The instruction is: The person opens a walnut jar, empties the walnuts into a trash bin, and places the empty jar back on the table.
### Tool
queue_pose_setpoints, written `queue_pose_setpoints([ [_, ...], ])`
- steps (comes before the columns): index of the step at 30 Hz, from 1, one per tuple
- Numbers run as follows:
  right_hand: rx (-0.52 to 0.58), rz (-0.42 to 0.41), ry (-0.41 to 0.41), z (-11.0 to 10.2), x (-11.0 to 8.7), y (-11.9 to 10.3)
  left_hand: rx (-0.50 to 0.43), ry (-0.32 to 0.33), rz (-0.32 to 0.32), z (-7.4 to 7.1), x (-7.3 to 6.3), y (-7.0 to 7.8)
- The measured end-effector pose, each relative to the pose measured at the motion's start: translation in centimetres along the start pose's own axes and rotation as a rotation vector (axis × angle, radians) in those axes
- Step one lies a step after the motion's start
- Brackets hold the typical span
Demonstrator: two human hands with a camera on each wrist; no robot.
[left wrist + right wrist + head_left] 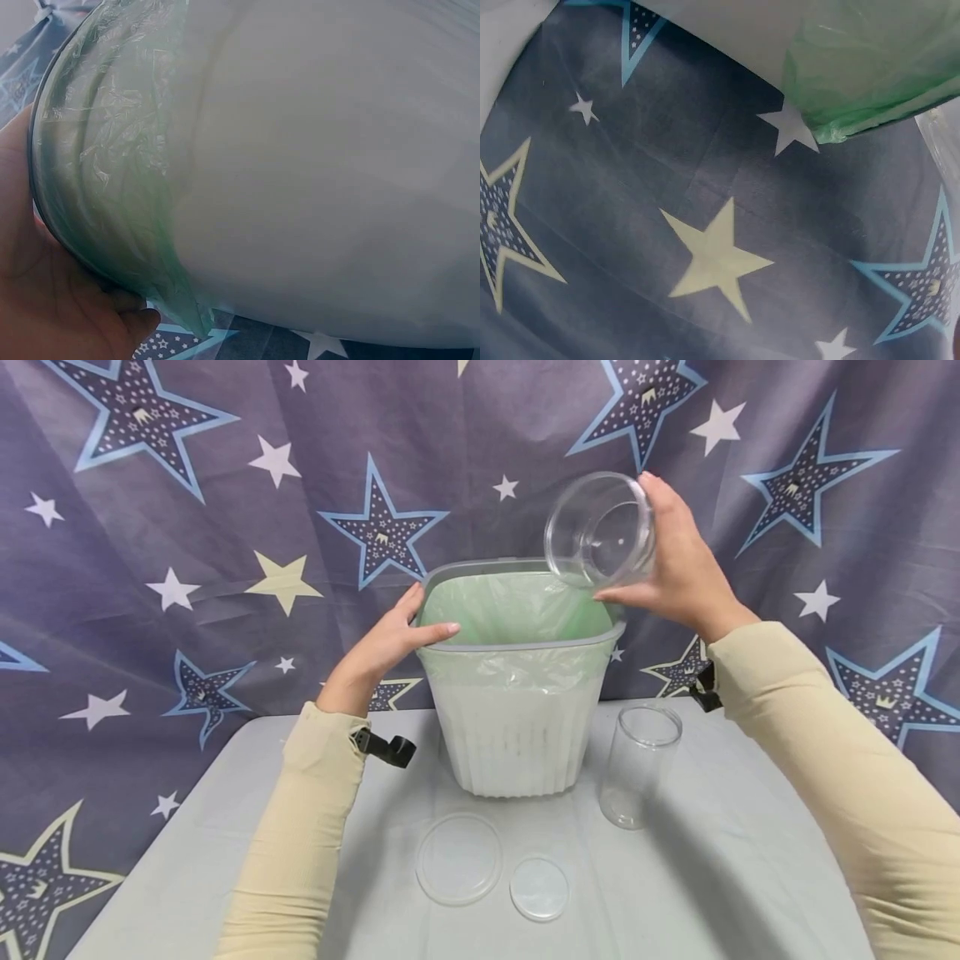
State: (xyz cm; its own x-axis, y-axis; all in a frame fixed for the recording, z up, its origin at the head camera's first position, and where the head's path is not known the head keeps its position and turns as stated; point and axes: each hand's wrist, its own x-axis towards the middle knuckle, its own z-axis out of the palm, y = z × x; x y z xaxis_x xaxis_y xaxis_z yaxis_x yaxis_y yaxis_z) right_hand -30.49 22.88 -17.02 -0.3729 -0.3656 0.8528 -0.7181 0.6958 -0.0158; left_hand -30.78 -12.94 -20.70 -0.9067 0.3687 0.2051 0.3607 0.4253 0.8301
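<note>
A white trash bin (521, 727) with a grey rim and a translucent green bag as liner (517, 606) stands at the back of the table. My left hand (386, 639) grips the bin's left rim, thumb over the edge; in the left wrist view the hand (67, 300) lies against rim and bag. Above the bin's right rim, my right hand (678, 556) holds a clear round jar (600, 531), tilted with its mouth turned towards me and the left. A taller clear jar (637, 777) stands upright, uncapped, right of the bin.
Two translucent round lids, a larger one (459, 860) and a smaller one (540, 887), lie flat in front of the bin. The table (300, 827) has a pale cover. A dark curtain with stars (480, 435) hangs close behind the bin.
</note>
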Motion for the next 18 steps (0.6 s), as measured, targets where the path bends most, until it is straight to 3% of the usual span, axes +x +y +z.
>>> queue_pose_setpoints([
  [7,0.083,0.325,0.087,-1.0,-2.8,0.5,0.002,0.002,0.005,0.0,0.1,-0.1],
  [11,0.114,0.454,0.140,-1.2,-4.5,0.7,0.002,0.005,-0.004,-0.1,0.0,-0.2],
  [18,0.165,0.553,0.206,-1.4,-7.6,1.3,-0.008,0.002,0.000,-0.1,0.0,-0.1],
])
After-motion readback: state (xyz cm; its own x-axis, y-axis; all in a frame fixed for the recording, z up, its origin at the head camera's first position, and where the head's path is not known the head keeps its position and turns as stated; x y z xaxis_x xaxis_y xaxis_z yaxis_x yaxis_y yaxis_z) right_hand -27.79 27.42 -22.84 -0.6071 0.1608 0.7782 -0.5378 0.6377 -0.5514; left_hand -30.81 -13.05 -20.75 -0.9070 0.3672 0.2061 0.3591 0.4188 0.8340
